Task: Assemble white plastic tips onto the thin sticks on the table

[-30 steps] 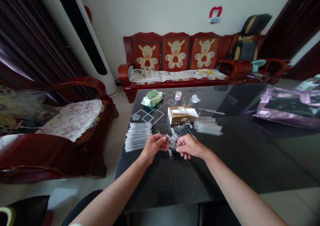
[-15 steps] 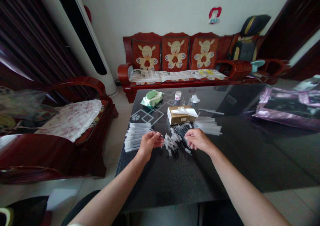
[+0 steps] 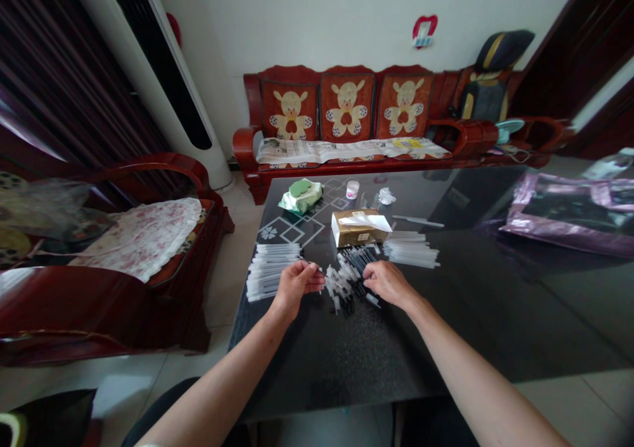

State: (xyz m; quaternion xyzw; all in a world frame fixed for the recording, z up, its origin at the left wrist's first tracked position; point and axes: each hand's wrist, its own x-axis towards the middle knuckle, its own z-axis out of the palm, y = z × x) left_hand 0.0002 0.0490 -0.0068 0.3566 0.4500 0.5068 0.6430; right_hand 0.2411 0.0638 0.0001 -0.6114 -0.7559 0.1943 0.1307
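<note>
My left hand [image 3: 297,282] is closed in a pinch on a thin dark stick that looks like a pen refill, just right of a stack of whitish pen barrels [image 3: 272,269]. My right hand [image 3: 389,280] has its fingers pressed together at the right side of a heap of small clear-and-black pen caps [image 3: 339,285]. What its fingertips hold, if anything, is hidden. Black pen refills [image 3: 357,258] lie in a bundle between the hands, behind the caps. More translucent barrels [image 3: 413,250] lie to the right, beyond my right hand.
A gold tissue box [image 3: 354,236] stands behind the refills. Farther back are a green wipes pack [image 3: 301,196], a small white tub [image 3: 352,189], crumpled tissue [image 3: 386,196] and a single pen-like stick [image 3: 419,222]. A purple-edged plastic bag [image 3: 515,212] lies on the table's right.
My right hand has moved slightly left and inward, toward the caps and refills. My left hand has stayed almost still, keeping its pinch.
</note>
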